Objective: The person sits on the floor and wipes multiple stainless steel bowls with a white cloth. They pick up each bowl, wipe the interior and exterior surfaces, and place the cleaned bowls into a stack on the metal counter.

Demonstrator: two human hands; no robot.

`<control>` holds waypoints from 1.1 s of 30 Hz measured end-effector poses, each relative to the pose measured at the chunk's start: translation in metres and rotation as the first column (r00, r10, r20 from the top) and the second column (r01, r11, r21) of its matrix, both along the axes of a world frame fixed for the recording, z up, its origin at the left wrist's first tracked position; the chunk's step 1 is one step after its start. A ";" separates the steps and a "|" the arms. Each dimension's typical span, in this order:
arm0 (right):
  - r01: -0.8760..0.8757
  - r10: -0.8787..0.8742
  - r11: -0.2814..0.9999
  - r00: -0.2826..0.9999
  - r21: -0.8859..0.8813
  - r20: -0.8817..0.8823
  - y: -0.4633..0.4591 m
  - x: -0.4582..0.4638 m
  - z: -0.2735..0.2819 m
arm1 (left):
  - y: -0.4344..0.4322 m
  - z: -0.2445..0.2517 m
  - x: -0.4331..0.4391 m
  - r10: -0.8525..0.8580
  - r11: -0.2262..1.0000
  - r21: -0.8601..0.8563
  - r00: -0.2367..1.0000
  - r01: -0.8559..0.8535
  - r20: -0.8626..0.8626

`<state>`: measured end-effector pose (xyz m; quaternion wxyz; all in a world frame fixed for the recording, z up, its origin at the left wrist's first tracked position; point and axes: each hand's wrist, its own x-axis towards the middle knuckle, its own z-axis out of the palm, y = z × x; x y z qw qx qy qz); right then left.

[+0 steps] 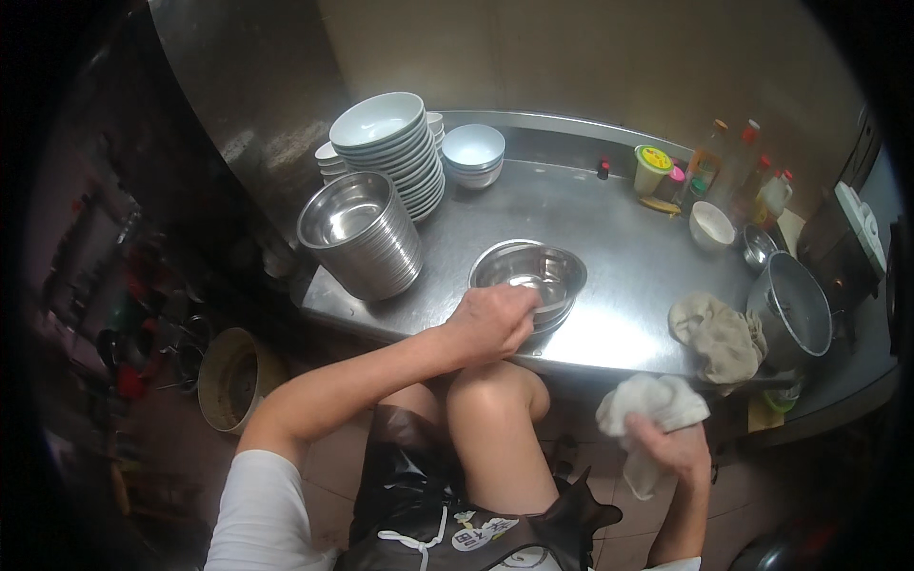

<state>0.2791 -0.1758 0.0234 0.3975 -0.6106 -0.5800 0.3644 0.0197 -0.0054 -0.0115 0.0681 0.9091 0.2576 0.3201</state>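
My left hand (498,320) grips the near rim of a tilted stainless steel bowl (568,275). That bowl rests over other metal bowls close to the counter's front edge. Off to the right, past the edge, my right hand (668,439) holds a bunched white cloth (660,403). Left of my left hand stands a tall stack of stainless steel bowls (364,239), with a stack of large white bowls (389,146) behind it. A beige cloth (717,335) lies on the counter beyond my right hand.
A deep metal pot (792,307) stands at the counter's right end. Behind it are a white bowl (712,225), a small metal bowl (758,246) and several bottles (707,160). Smaller white bowls (473,155) are stacked at the back. A round bin (232,382) is on the floor at left.
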 end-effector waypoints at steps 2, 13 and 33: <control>0.144 -0.150 0.989 0.963 -0.042 -0.225 0.011 0.001 0.008 | 0.005 0.006 0.003 0.132 0.882 -0.472 0.969 -0.018 0.210; -0.205 0.139 0.698 0.979 0.686 0.151 0.124 -0.082 0.020 | 0.005 0.006 0.002 0.506 0.137 -0.816 0.669 0.562 0.545; 0.111 0.240 0.910 0.648 0.401 -0.723 0.191 -0.116 -0.034 | 0.032 0.020 -0.011 0.410 -0.152 0.265 -0.183 0.952 0.894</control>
